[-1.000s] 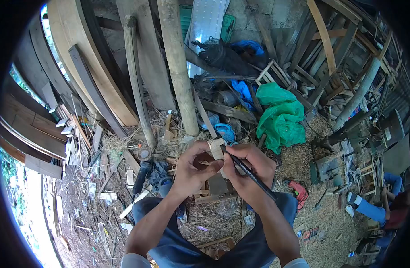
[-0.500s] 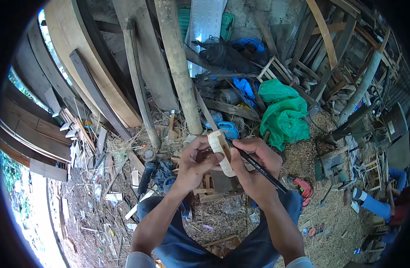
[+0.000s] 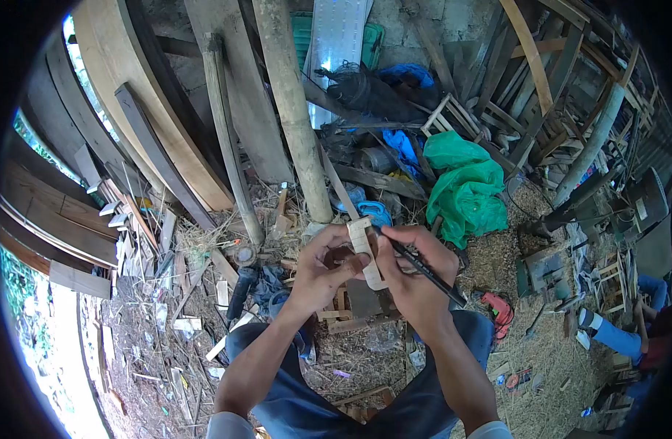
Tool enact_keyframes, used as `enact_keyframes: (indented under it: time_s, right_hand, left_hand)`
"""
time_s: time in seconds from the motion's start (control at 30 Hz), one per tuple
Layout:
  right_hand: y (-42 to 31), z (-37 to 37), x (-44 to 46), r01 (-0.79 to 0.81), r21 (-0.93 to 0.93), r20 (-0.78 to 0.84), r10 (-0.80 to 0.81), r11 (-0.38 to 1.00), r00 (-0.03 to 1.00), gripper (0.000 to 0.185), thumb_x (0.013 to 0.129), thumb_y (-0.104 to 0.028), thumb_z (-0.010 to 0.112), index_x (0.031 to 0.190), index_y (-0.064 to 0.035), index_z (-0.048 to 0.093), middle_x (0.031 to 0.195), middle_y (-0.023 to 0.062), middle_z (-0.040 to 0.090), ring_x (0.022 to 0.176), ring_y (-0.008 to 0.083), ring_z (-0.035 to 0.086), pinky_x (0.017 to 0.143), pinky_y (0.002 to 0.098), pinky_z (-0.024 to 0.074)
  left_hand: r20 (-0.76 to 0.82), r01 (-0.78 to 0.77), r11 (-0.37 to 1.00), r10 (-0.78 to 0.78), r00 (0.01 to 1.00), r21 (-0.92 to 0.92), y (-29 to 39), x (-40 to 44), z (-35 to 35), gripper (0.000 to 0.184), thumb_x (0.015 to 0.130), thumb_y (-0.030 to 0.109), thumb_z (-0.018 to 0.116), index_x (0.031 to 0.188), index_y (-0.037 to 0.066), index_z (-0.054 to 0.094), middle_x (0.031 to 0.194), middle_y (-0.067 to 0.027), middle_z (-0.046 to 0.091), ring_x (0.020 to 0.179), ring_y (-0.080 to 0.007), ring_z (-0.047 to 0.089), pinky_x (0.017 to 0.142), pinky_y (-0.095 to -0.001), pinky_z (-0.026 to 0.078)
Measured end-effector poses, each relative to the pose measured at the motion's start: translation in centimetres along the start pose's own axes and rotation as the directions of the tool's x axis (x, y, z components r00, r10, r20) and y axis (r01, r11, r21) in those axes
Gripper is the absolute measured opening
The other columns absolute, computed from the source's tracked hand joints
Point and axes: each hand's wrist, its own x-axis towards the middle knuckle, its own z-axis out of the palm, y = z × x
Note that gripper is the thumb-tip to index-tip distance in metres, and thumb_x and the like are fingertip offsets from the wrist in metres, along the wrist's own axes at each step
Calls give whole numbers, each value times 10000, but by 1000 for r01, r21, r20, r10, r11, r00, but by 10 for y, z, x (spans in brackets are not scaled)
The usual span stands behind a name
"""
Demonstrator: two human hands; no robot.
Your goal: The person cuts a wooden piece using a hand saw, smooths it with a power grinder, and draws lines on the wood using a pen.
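In the middle of the head view is a small pale wooden piece with rounded ends and dark lines drawn across its face. My left hand grips it from the left, with the thumb pressed on its face. My right hand is closed round a long black pen or pencil, whose rear end points down and right. The fingers of that hand are at the right edge of the wooden piece. The pen's writing tip is hidden by the fingers.
Beyond my hands stands a round wooden post. A green plastic sheet lies at right, and a red power tool rests on the shaving-strewn ground. Boards lean at left. Another person's leg shows at far right.
The wooden piece has been turned so its lined face looks narrower and the hollow side shows less. The black pen has shifted slightly up with my right hand.
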Motion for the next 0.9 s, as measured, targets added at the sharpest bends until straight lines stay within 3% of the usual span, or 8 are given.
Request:
enact_keyframes:
  time_s: [0.03,0.07,0.13,0.43,0.57,0.67,0.73,0.9]
  right_hand:
    - [-3,-1,1,-111,-25,-20,110,994,994,155,800,-13,716,937,22,651,843,142,678,711,160,683,560,272,539]
    - [-1,-2,1,-109,-23,-19,109,994,994,155,800,-13,716,937,22,651,843,142,678,711,160,683,560,272,539]
    - [4,-3,-1,-173,142,-31,179,975,983,142,816,-23,708,937,22,650,837,130,685,692,133,681,539,257,528]
    - [5,-2,0,-7,66,36,4,998,999,136,813,-29,709,935,11,661,818,113,683,679,98,666,569,233,518]
    - [3,-3,-1,-149,103,-8,151,983,989,141,801,-21,715,926,16,660,816,113,681,665,109,666,575,233,517]
    - [6,-3,1,-115,115,-21,118,987,993,141,793,-11,717,919,16,659,822,118,682,682,125,673,575,234,520]
    - [5,0,0,13,101,-20,-11,995,1000,150,775,4,721,912,13,660,829,120,682,717,166,672,598,256,529]
    - [1,-3,6,119,4,30,-119,993,992,191,735,17,733,911,-1,662,834,113,681,745,230,641,630,317,521]
  left_hand:
    - [14,-6,1000,5,1000,23,1,0,0,332,862,-25,645,1171,11,530,1125,-95,634,957,-154,641,755,-294,595]
    - [12,-7,1000,7,1000,24,1,0,1,332,862,-25,645,1171,11,530,1125,-95,634,957,-154,641,755,-294,595]
    - [-22,40,999,-40,999,-14,0,0,3,327,868,-24,644,1171,16,530,1140,-96,628,956,-150,640,748,-289,596]
    - [-2,20,1000,-20,1000,22,-3,1,0,337,868,-18,654,1179,21,529,1149,-96,623,978,-150,640,755,-279,594]
    - [-13,39,999,-39,999,1,-2,1,0,340,871,-19,649,1186,17,526,1159,-95,622,977,-141,639,756,-277,589]
    - [-21,41,999,-41,999,-27,4,1,-2,340,872,-25,645,1190,10,530,1170,-96,623,984,-136,633,764,-282,579]
    - [-12,5,999,-4,1000,39,6,2,-1,369,836,-41,625,1193,-5,536,1124,-94,641,1003,-160,620,877,-312,505]
    - [3,-73,992,73,997,100,-2,3,-4,351,862,-34,650,1196,3,547,1131,-88,644,982,-117,620,824,-264,525]
